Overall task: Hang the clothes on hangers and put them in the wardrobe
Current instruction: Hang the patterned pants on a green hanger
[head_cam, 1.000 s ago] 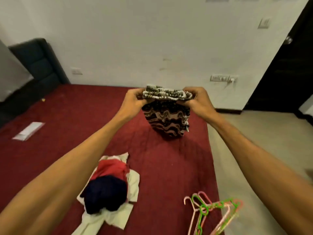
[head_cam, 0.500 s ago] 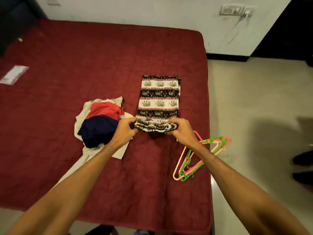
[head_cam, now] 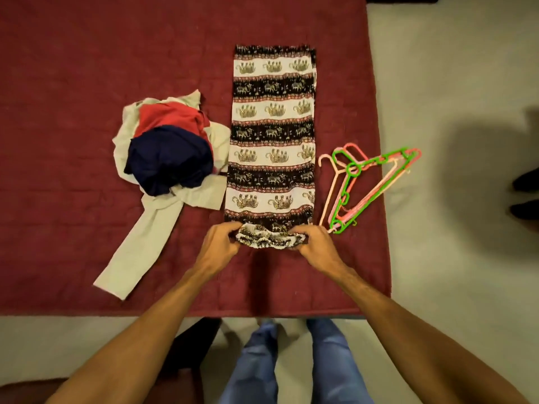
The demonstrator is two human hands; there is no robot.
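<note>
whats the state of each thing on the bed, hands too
elephant-print garment: spread flat on the bed, near end gathered
left hand: grips the gathered end's left side
right hand: grips its right side
plastic hangers: bare, stacked, overhanging the bed's edge
clothes pile: crumpled, untouched

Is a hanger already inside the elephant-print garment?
No, the hangers lie on the bed beside the elephant-print garment.

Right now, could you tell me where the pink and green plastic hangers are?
Head view: the hangers lie at the maroon bedcover's right edge, just right of the long elephant-print garment.
</note>
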